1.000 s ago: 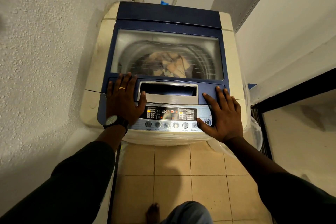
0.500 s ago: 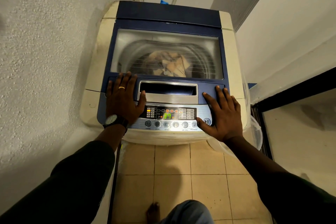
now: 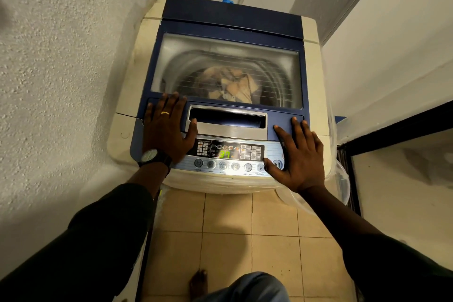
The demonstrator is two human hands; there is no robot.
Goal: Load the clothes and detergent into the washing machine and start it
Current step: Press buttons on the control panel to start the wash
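Wall [image 3: 61, 81], rough and white, fills the left side, and the washing machine [image 3: 127, 110] stands just beside it in the corner. Our left hand [image 3: 166, 130] lies flat and spread on the blue front edge of the closed lid [image 3: 304, 76], fingers apart, gripping nothing; we wear a ring [image 3: 164, 113] on one finger and a watch [image 3: 153, 156] at the wrist. The thumb reaches toward the silver lid handle [image 3: 228, 122] at the middle. Behind it, through the clear window of the lid, we see the clothes [image 3: 230, 83] lying in the drum, pale and tan pieces piled together. Below the handle sits the control panel [image 3: 230, 157], its display [image 3: 224, 154] lit with green digits, a row of round buttons under it. Our right hand [image 3: 299, 154] also rests open and flat, fingers spread on the lid's right front corner, the thumb touching the panel just beside the start/pause button [image 3: 277, 164]. It holds nothing. Under us, tan floor tiles [image 3: 228, 240] and one bare foot [image 3: 198, 284] show. To the right runs a dark door frame [image 3: 392, 130].
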